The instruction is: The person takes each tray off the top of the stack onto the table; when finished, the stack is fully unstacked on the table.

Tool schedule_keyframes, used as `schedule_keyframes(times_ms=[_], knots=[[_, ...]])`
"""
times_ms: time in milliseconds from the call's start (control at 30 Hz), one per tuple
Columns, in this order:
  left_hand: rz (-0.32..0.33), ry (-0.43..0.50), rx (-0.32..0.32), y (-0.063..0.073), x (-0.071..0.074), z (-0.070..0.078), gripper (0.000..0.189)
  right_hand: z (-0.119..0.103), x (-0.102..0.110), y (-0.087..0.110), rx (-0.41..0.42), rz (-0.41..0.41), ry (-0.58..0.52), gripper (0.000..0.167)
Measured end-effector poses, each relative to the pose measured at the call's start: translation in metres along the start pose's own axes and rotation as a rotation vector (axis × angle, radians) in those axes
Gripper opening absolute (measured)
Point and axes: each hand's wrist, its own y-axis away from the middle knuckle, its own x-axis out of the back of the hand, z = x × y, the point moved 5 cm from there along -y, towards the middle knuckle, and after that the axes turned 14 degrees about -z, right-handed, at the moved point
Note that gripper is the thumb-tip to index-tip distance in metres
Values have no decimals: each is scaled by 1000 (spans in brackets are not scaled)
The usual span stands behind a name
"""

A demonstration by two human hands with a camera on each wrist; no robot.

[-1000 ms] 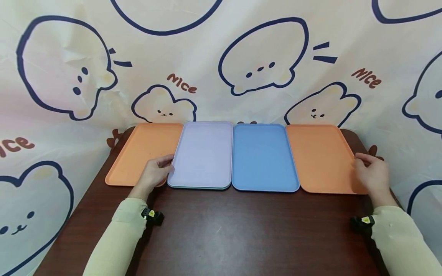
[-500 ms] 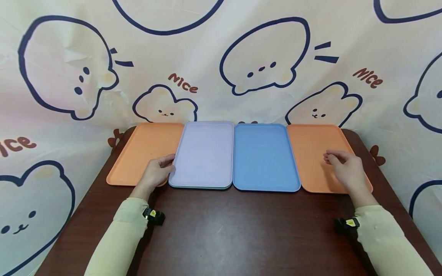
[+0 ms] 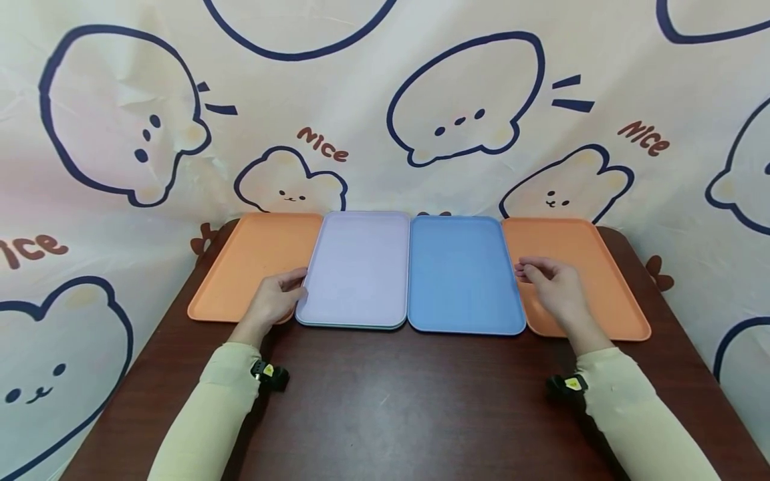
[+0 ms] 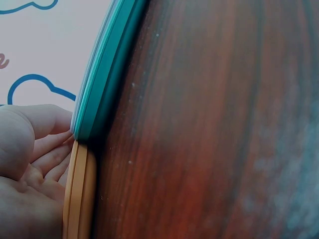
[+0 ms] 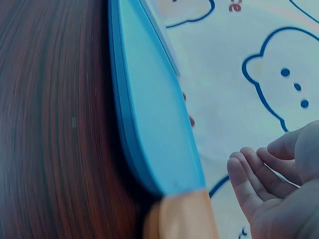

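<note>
A: Four trays run side by side along the far side of the bench (image 3: pixel 385 401), and there's a left hand (image 3: pixel 269 300) right in among them!

B: Yes, reaching across the left orange tray (image 3: pixel 255 257), thumb and index fingertip against the near-left edge of the lavender tray (image 3: pixel 355 267). That grip is relaxed, thumb and finger spread apart along the rim, touching it rather than wrapped round it.

A: And what's beneath the lavender one?

B: A green tray (image 4: pixel 104 84)! The left wrist view shows its thick side directly underneath, its corner meeting the orange tray's.

A: Over to the right hand (image 3: pixel 559 287), then.

B: Above the right orange tray (image 3: pixel 604 267), fingers loosely bent, thumb close to the index finger, nothing in the grip. Its fingertips are near the seam with the blue tray (image 3: pixel 466 274), which lies between lavender and orange.

A: Pale sleeves (image 3: pixel 204 414) on both arms, a black device (image 3: pixel 273 377) at each wrist.

B: And behind it all, a cream cloth (image 3: pixel 361 87) with navy-outlined cartoon animals and "Nice" in brown letters!
</note>
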Motion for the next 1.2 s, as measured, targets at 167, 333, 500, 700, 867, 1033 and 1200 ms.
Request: schedule_keyframes(times_ms=[167,333,500,700,867,1033,1200], knots=[[9,-13,-12,0,-1,1,55,-10,-22,-10,-17,-50,-53,41],[9,-11,-15,0,-1,0,55,-22,-46,-22,2,-93,-87,39],[9,-3,-14,-1,1,-1,54,-32,-69,-33,44,-117,-61,36],[13,-10,-21,-1,0,-3,54,-38,-95,-43,50,-149,-80,35],[12,-4,-21,-2,0,-4,54,-39,-112,-51,18,-172,-101,35],[12,0,-20,-1,0,-4,55,-42,-126,-60,-3,-190,-110,35],[16,6,-25,-2,0,-5,54,-44,-140,-69,-17,-195,-114,35]])
